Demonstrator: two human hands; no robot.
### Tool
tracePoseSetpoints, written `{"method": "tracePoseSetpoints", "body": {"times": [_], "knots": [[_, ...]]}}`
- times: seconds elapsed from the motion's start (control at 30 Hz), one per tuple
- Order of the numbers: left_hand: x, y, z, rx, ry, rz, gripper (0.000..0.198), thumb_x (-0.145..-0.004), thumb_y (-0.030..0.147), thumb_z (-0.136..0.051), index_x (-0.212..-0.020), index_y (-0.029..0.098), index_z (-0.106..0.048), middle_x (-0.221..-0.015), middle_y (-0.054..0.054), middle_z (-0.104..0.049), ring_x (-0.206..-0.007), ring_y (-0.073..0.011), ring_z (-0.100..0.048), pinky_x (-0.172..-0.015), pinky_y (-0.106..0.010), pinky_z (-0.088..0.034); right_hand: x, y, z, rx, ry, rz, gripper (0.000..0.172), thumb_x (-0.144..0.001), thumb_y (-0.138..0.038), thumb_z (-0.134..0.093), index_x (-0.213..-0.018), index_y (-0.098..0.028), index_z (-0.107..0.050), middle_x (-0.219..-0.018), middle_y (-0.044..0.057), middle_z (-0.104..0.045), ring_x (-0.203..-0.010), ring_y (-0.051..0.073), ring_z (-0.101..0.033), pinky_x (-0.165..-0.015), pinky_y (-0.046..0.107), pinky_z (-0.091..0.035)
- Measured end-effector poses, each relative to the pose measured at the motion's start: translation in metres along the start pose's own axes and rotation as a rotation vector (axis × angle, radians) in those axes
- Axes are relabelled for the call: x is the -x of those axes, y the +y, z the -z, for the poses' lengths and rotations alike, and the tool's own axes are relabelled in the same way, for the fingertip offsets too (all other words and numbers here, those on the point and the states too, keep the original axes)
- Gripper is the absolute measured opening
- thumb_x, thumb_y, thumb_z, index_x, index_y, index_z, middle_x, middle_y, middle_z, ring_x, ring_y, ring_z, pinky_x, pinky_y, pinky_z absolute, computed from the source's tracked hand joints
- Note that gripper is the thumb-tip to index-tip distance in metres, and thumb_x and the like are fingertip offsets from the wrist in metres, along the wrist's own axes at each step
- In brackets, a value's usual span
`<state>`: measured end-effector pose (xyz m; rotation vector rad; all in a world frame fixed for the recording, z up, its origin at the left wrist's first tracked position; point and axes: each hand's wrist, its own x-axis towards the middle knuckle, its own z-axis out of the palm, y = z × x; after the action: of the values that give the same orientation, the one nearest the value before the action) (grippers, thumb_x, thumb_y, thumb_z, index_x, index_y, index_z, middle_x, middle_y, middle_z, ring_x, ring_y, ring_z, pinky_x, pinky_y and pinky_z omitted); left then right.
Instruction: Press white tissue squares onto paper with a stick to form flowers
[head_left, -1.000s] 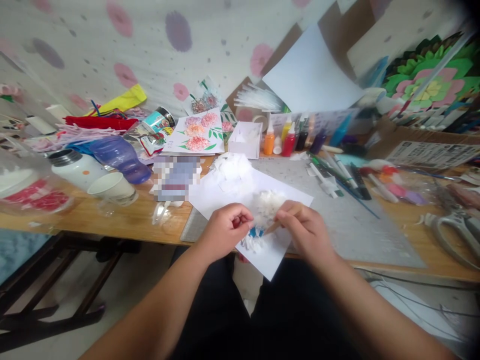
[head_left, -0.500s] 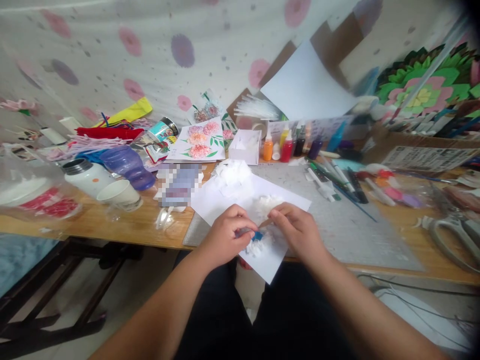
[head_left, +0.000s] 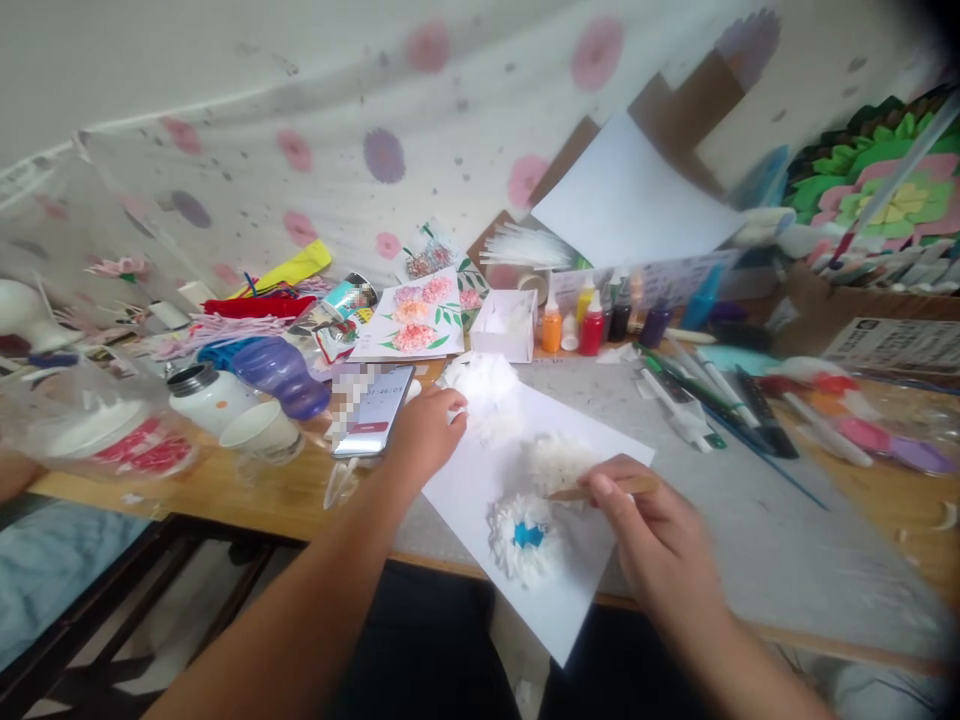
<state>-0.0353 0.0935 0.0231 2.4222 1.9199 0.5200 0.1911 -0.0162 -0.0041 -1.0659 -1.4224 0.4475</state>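
The wooden table (head_left: 247,480) carries a grey cutting mat (head_left: 750,500), and a white sheet (head_left: 472,485) lies aslant across the mat's near left corner, one corner hanging over the table edge. Half a second ago both hands met over the near part of this sheet and covered the small work there. Now they are well apart. The left hand (head_left: 424,435) has gone up and to the left, between the phone (head_left: 371,405) and the pile of white tissue pieces (head_left: 484,380). Its fingers are curled against the pile's edge, and blur hides whether they pinch a piece. The right hand (head_left: 652,530) has drawn off to the right and is closed around a wooden stick (head_left: 581,492). With the hands gone, the tissue flower (head_left: 525,535) lies uncovered on the sheet, a white ruffled ring with a blue centre, just left of the right hand. The stick lies nearly level, its long axis running left to right across the picture. Its tip points left, just above the flower, at the lower edge of a second white tuft (head_left: 559,460).
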Motion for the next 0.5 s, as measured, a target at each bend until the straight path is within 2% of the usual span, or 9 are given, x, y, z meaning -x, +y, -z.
{"method": "tracePoseSetpoints", "body": {"times": [0.1, 0.2, 0.37, 0.5], "knots": [[-0.021, -0.001, -0.003, -0.128, -0.008, 0.011, 0.033, -0.08, 0.024, -0.06, -0.113, 0.02, -0.062, -0.112, -0.009, -0.064, -0.105, -0.0285, -0.058, -0.09, -0.039, -0.045, -0.002, -0.002, 0.0, 0.001, -0.014, 0.054, 0.018, -0.088, -0.019, -0.055, -0.072, -0.023, -0.061, -0.072, 0.0, -0.068, -0.067, 0.015, -0.063, -0.064, 0.029, -0.045], [-0.037, 0.001, -0.005, -0.223, -0.048, 0.01, 0.042, -0.078, 0.026, -0.064, -0.119, 0.019, -0.059, -0.111, -0.011, -0.065, -0.106, -0.0304, -0.057, -0.092, -0.042, -0.045, -0.003, -0.003, 0.001, -0.016, -0.012, 0.081, 0.018, -0.088, -0.016, -0.054, -0.072, -0.023, -0.06, -0.07, -0.002, -0.067, -0.065, 0.013, -0.063, -0.062, 0.027, -0.045], [-0.055, 0.002, -0.008, -0.315, -0.146, 0.024, 0.031, -0.088, 0.031, -0.059, -0.115, 0.016, -0.059, -0.112, -0.009, -0.062, -0.103, -0.0239, -0.059, -0.09, -0.045, -0.048, -0.002, -0.002, 0.001, -0.043, -0.036, 0.066, 0.018, -0.088, -0.015, -0.054, -0.074, -0.023, -0.059, -0.073, -0.003, -0.066, -0.068, 0.012, -0.063, -0.064, 0.027, -0.045], [-0.059, 0.002, -0.008, -0.329, -0.197, 0.042, 0.028, -0.091, 0.034, -0.056, -0.112, 0.015, -0.059, -0.114, -0.009, -0.061, -0.1, -0.0214, -0.06, -0.086, -0.043, -0.051, -0.001, -0.001, 0.002, -0.061, -0.04, 0.058, 0.018, -0.089, -0.016, -0.053, -0.074, -0.023, -0.059, -0.073, -0.003, -0.066, -0.068, 0.012, -0.063, -0.064, 0.027, -0.045]]}}
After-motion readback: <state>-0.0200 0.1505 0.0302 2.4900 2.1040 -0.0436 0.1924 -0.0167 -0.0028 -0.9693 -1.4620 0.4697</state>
